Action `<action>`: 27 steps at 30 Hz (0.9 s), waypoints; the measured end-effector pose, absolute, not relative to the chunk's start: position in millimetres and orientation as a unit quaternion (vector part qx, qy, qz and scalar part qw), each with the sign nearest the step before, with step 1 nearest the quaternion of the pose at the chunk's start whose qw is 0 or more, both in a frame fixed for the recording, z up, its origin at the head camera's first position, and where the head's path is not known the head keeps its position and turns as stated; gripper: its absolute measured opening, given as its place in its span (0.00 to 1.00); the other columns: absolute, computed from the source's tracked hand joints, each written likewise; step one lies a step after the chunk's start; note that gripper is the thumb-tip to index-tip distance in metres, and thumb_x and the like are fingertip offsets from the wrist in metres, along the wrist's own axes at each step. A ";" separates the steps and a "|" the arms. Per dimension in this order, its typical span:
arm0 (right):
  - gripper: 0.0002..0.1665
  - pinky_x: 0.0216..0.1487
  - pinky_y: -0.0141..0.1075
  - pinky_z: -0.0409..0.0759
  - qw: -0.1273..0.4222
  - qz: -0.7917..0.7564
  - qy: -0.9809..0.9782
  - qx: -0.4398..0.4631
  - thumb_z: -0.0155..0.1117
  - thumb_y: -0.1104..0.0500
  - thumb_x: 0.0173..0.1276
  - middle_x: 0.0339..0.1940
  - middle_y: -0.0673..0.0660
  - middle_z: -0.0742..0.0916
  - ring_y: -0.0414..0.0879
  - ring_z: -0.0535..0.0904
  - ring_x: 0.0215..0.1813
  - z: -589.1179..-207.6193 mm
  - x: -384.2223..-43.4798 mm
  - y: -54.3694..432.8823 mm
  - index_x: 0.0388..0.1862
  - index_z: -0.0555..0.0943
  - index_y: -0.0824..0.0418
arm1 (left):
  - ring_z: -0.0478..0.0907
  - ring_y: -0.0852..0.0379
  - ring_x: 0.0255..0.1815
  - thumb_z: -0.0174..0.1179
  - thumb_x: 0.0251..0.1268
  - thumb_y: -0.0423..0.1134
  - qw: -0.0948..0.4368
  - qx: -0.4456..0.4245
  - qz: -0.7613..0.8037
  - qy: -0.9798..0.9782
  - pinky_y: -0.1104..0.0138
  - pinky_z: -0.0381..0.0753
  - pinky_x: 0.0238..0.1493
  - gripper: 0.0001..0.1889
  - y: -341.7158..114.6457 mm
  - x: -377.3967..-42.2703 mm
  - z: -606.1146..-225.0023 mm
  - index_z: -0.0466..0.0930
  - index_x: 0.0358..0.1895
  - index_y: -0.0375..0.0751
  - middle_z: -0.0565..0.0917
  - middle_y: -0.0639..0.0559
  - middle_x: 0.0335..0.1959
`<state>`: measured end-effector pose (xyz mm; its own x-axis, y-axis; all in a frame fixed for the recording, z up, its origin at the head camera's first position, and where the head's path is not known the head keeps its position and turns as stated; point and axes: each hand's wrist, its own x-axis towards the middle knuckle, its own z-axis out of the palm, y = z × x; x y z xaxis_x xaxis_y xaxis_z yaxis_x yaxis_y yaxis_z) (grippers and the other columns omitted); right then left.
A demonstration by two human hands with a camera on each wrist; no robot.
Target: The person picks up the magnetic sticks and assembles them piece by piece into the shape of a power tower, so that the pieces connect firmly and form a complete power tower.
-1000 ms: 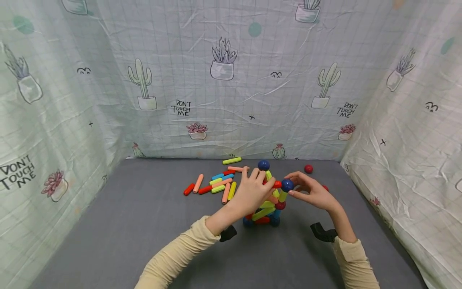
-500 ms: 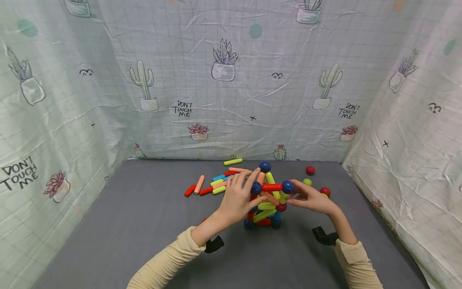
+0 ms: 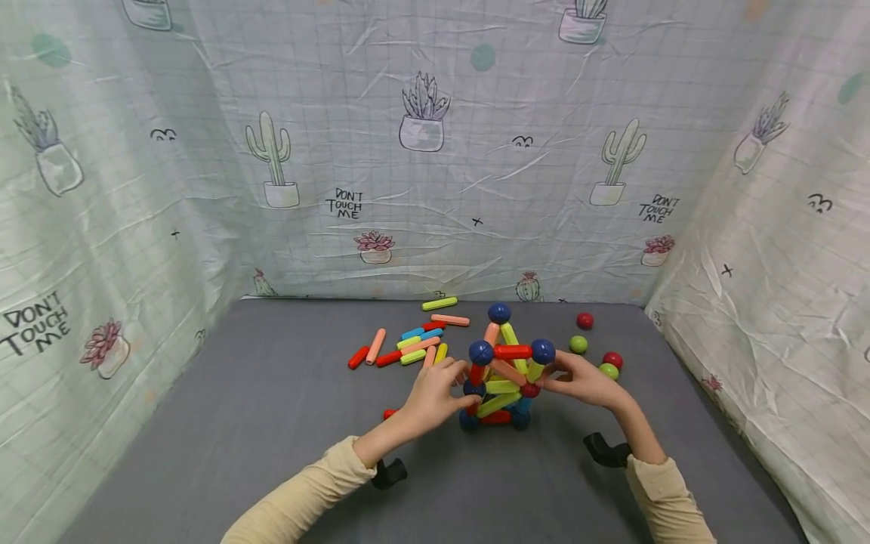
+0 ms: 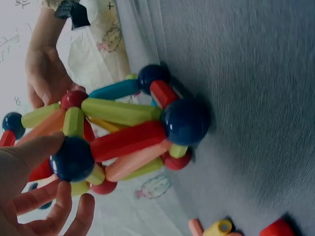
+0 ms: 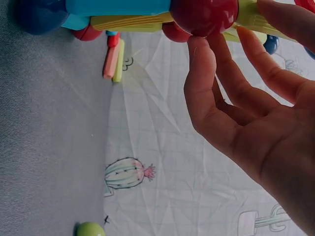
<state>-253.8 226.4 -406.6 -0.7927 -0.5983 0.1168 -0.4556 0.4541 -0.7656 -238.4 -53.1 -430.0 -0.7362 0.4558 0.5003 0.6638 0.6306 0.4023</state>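
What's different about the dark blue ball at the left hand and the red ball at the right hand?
Besides colour, the dark blue ball is on the structure's left side, the red ball on its right. The left hand pinches the dark blue ball; the right hand touches the red ball. Both are glossy and joined to sticks.

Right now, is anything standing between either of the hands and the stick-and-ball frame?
Nothing visible does. The left hand grips a dark blue ball at the left of the frame; the right hand touches a red ball at its right. Loose balls lie beyond the right hand, not in between.
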 end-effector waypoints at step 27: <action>0.21 0.41 0.35 0.79 0.084 -0.491 0.797 -0.341 0.53 0.61 0.65 0.52 0.67 0.76 0.59 0.76 0.50 -417.1 -252.1 172.4 0.56 0.68 0.66 | 0.80 0.56 0.33 0.59 0.57 0.36 0.148 -0.316 -0.336 -0.875 0.66 0.79 0.35 0.16 -59.0 -340.4 -433.1 0.77 0.50 0.41 0.83 0.47 0.39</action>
